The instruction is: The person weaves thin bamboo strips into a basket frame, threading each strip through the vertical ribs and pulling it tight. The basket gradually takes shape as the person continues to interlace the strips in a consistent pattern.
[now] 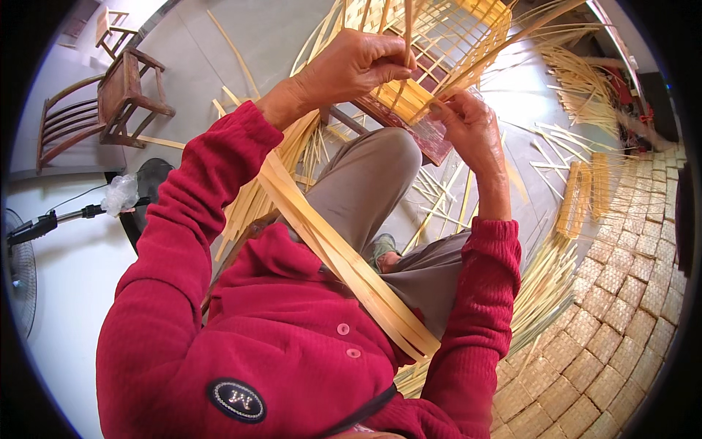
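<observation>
Your left hand [357, 66] is at the near side of the half-woven basket [409, 100], its thumb and fingers closed around a thin upright strip [408, 25] that rises from the weave. Your right hand [474, 130] is at the basket's near right corner, thumb and fingers pinched on its edge; exactly which strand they grip, you cannot tell, since the fingers cover it. The basket sits in front of you, beyond your raised knee, over a dark red tabletop [436, 148], with long loose ends fanning out from its sides. Across your lap, slanting over your grey trousers [363, 186], lies a bundle of wide flat strips [344, 267]. More cut strips [563, 150] are scattered on the grey floor [197, 55] to your right. Over on your left are a wooden chair [130, 91], a fan [23, 274] and a crumpled plastic bag [120, 194]; a squared woven mat [618, 307] spreads at your lower right.
</observation>
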Demonstrator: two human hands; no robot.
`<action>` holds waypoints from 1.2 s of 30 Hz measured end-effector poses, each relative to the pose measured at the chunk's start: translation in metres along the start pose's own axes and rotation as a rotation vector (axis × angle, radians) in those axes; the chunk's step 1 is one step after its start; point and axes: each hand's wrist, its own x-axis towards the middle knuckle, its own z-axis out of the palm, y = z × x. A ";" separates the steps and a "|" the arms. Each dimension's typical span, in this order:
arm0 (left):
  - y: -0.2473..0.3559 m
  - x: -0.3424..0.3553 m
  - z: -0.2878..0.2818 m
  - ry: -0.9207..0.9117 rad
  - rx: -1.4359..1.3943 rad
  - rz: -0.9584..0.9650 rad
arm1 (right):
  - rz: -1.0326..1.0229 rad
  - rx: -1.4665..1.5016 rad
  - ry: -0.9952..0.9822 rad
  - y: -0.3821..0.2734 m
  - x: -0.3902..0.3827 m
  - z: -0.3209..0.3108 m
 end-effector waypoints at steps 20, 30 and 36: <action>0.006 0.003 -0.005 -0.099 0.034 0.078 | 0.003 0.025 -0.107 -0.010 -0.003 0.003; 0.008 0.006 0.001 -0.091 0.028 0.070 | -0.004 0.004 -0.112 -0.012 -0.004 0.004; 0.020 -0.002 -0.008 0.048 0.071 0.086 | 0.045 -0.022 -0.127 -0.020 -0.005 0.004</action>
